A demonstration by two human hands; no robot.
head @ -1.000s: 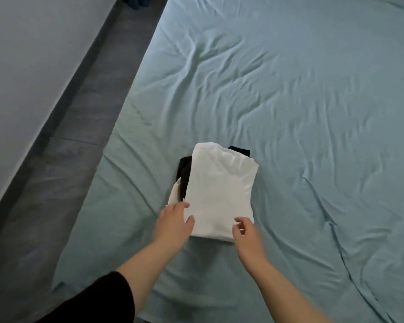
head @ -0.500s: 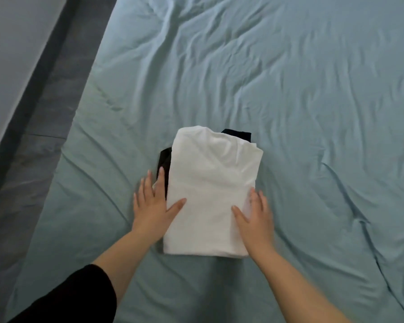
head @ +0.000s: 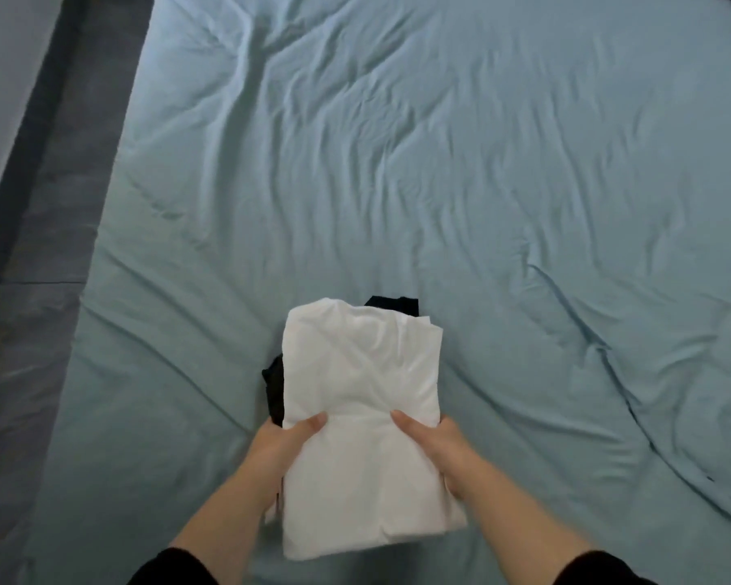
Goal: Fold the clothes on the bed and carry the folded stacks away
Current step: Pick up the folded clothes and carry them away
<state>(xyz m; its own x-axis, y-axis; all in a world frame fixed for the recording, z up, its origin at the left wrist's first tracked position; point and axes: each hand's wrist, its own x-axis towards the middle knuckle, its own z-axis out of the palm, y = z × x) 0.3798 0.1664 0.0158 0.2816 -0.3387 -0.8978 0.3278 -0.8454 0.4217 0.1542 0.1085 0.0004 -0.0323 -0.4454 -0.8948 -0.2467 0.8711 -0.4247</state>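
Bedsheet (head: 439, 162), pale blue, wrinkled; grey floor (head: 39, 331) alongside.

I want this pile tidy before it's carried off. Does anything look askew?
Slightly. Under the folded white cloth garment, a black fabric garment pokes out at the far edge and the left side, so their edges do not line up. The left hand and right hand hold both by the sides.

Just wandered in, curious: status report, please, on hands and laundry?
Left hand and right hand grip the folded stack, thumbs on top. White garment over black garment. Only wrinkled blue sheet around it.
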